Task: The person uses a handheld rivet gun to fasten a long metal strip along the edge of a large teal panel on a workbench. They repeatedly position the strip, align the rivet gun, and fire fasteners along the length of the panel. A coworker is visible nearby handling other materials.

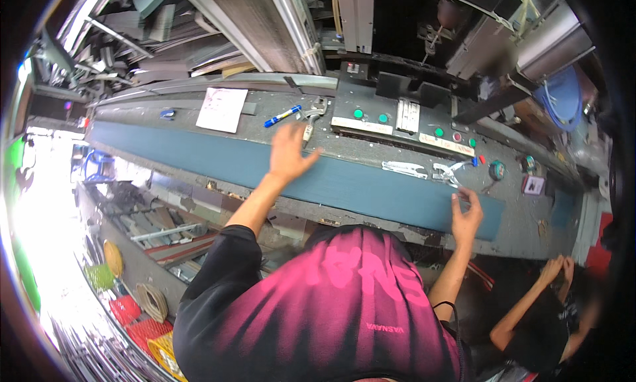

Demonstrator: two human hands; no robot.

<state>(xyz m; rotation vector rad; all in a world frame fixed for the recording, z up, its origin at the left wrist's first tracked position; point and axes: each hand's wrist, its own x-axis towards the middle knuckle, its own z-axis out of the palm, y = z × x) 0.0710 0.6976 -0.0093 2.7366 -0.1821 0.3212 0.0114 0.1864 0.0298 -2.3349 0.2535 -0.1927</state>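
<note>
A long blue-grey strip [371,190] lies along the workbench in front of me. My left hand [289,155] is over the strip's far edge, fingers stretched and thumb out to the right. Just beyond its fingertips are a metal hand tool [318,108] and a blue-and-yellow marker [283,116]. Over the strip's right part, my right hand [468,215] has its thumb and fingers apart and holds nothing. Whether either hand touches the strip, I cannot tell. Nearest to the right hand are metal locking pliers [448,173] and a long-nosed silver tool [404,169].
A control panel [371,125] with green buttons stands behind the strip. Written paper [222,109] lies left of the marker. Tape measures [497,169] and a small pink-edged box [532,185] sit on the right. Another person's hands [555,269] appear at lower right. Scrap pieces [165,233] fill a space below.
</note>
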